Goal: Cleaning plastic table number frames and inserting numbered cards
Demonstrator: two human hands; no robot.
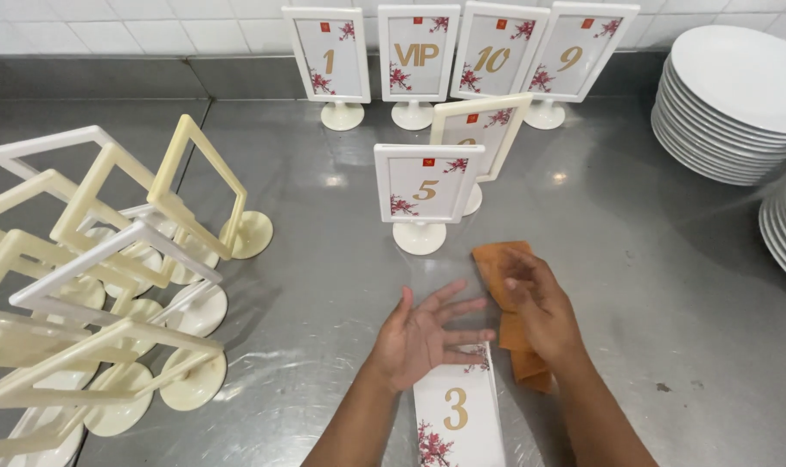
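1. The left hand (423, 333) lies open, palm up and fingers spread, with its fingertips over the top edge of a white card (458, 415) printed with a gold numeral and red blossoms; it grips nothing.
2. That card lies flat on the steel counter (635, 259), close to the person, between the two forearms.
3. The right hand (540, 303) presses, loosely curled, on an orange cloth (507, 324) lying just to the right of the card.
4. Likely risk: a wide wipe could knock the nearest standing sign holder (426, 195), which stands just beyond the cloth on a small round foot.
5. A damp cloth could also smear or soften the card, which lies touching it.
6. The empty cream frames (107, 268) piled at left lean on one another and could slide if jostled.
7. The upright holders each contain a numbered card; the piled frames appear empty. Stacked white plates (730, 104) stand at right.
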